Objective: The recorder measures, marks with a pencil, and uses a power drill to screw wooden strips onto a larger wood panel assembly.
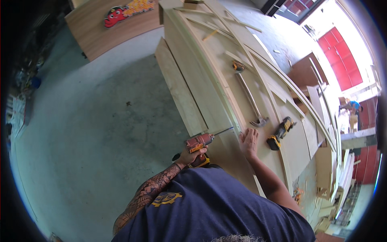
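An orange cordless drill [198, 143] is gripped in the left hand [188, 156], the fingers wrapped tight around its handle, and its long bit is pointed at the near edge of a large pale wooden panel [209, 80] laid flat on a workbench. The bit tip is seen just at the edge strip, close beside the right hand [248, 141], which is pressed flat with fingers spread on the panel and holds nothing. Whether the bit is already sunk into the wood cannot be told. Thin wooden strips [258, 56] are already laid in curved and straight lines over the panel, so the framing is judged to be partly assembled, with fastening along the near edge in hand. A claw hammer [250, 99] is left lying on the panel, and a second, yellow-and-black power tool [281, 132] is lying just beside the right hand. A narrower board [179, 90] is leaned along the bench side above the concrete floor [100, 121].
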Motion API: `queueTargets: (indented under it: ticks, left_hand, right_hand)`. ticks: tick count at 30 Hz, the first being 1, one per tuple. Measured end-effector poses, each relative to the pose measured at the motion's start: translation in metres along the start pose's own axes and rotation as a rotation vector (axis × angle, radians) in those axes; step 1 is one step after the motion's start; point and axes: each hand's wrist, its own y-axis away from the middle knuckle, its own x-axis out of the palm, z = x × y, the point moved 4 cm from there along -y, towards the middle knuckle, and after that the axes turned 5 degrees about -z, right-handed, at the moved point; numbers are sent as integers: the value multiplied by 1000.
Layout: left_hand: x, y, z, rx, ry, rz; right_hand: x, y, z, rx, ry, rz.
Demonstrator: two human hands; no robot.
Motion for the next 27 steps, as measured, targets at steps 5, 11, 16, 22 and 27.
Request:
queueTargets:
  ticks: [5,11,16,22,27]
  left_hand:
    - [-96,35,-39,386,-448,-230]
    - [-195,106,-51,214,-383,-616]
    - [-258,163,-13,146,-277,-860]
    - [-314,191,43,184,-561,-957]
    - [-332,144,21,-75,-147,-1057]
  right_hand:
    - [-1,-1,3,51,99,6]
    - [2,-2,-7,132,22,-11]
    - [4,-16,5,165,17,-187]
    - [36,-121,76,-28,-69,-306]
    - [50,-232,140,150,-423,-199]
